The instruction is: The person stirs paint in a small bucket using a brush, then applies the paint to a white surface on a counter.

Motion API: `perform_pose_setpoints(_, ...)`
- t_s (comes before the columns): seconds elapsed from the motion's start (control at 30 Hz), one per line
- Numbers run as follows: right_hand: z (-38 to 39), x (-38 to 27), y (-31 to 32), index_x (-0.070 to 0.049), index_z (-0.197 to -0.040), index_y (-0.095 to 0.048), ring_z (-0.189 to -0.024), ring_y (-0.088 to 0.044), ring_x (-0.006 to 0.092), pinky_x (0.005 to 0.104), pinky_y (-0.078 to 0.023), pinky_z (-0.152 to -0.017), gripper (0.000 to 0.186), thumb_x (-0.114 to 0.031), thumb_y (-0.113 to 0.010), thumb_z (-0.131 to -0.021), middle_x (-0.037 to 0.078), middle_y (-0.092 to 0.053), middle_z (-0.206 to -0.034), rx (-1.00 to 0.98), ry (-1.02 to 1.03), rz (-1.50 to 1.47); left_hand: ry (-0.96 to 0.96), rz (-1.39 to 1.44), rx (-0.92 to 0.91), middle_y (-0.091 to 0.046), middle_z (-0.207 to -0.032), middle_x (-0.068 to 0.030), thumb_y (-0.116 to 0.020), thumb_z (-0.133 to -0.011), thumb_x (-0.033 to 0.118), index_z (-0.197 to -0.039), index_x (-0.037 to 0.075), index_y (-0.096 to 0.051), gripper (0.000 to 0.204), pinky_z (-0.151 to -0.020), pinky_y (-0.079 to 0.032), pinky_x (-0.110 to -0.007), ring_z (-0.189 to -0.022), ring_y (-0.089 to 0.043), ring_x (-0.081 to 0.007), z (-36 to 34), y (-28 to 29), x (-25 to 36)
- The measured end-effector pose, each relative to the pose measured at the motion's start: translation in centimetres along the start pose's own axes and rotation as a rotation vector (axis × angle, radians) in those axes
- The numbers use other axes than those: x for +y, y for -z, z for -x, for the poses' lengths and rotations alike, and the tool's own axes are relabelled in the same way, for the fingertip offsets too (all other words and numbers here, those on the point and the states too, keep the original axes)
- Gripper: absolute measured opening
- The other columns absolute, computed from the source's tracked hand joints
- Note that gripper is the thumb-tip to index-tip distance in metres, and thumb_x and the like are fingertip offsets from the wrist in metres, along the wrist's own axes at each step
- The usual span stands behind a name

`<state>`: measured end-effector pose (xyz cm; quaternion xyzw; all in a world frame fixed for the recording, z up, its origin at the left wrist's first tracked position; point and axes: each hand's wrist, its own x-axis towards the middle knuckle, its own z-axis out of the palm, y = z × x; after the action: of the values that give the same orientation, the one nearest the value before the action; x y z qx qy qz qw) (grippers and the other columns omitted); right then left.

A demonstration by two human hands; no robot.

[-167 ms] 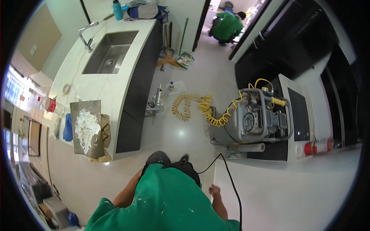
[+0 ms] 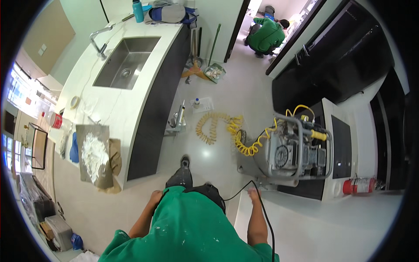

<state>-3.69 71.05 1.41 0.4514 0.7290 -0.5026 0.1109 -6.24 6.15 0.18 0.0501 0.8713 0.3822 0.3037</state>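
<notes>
1. The person in a paint-flecked green shirt stands on a pale glossy floor, both arms hanging down at the sides.
2. The right hand (image 2: 254, 192) hangs low beside a black power cord (image 2: 263, 218) that runs past the wrist toward the floor; the hand is too small and far off to tell how the fingers are set, or whether they touch the cord.
3. The left hand (image 2: 155, 197) hangs beside the hip, near the dark end panel of the kitchen island (image 2: 150, 118); its fingers cannot be made out either, and nothing shows in it.
4. Just ahead of the right hand stands a grey air compressor (image 2: 293, 153) in a tubular frame, set against the black cabinets — the cord leads toward its base.
5. A coiled yellow air hose (image 2: 220, 126) lies on the floor from the compressor toward the island, with a caulking gun (image 2: 179, 118) and a small bottle (image 2: 196, 103) just beyond it.
6. On the white island top sit a stainless sink (image 2: 126, 61) and, at the near end, a board with a heap of white powder (image 2: 94, 155) on brown paper.
7. A red fire extinguisher (image 2: 358, 186) lies on its side at the right.
8. Another person in green (image 2: 267, 32) crouches in the far doorway, well apart.
</notes>
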Motion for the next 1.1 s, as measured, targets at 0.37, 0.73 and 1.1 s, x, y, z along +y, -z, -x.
perform_pose_setpoints(0.37,-8.2,-31.4,-7.4,-0.004,-0.074,-0.071,-0.062,-0.057,0.0098,0.0277,-0.041,-0.056,0.035,-0.033,-0.074,-0.094,0.001,-0.063,-0.065,-0.062,0.231,-0.149,0.307,1.191,0.423,-0.063,-0.082,-0.0035,-0.064,-0.101,0.024,-0.11,0.006,-0.062,0.02,-0.058,-0.052,-0.027,-0.071,-0.065,-0.0139,-28.3,18.4,11.4)
perform_pose_setpoints(0.73,-15.4,-42.4,-7.7,-0.005,-0.091,-0.069,-0.065,-0.06,0.0086,0.0242,-0.047,-0.059,0.03,-0.033,-0.068,-0.101,0.001,-0.066,-0.075,0.078,0.128,-0.423,0.068,0.836,0.169,-0.065,-0.089,-0.0023,-0.066,-0.101,0.026,-0.118,0.001,-0.061,0.031,-0.062,-0.049,-0.025,-0.073,-0.06,-0.0096,-55.5,31.5,28.5)
perform_pose_setpoints(1.1,-38.4,-58.1,-0.8,-0.012,-0.082,-0.056,-0.072,-0.062,0.0181,0.0344,-0.05,-0.069,0.032,-0.035,-0.057,-0.104,0.003,-0.059,-0.073,-0.059,0.074,-0.891,0.476,0.159,0.103,-0.066,-0.075,-0.0071,-0.067,-0.098,0.036,-0.095,-0.001,-0.069,0.038,-0.056,-0.05,-0.036,-0.064,-0.063,-0.018,-58.8,21.1,24.1)
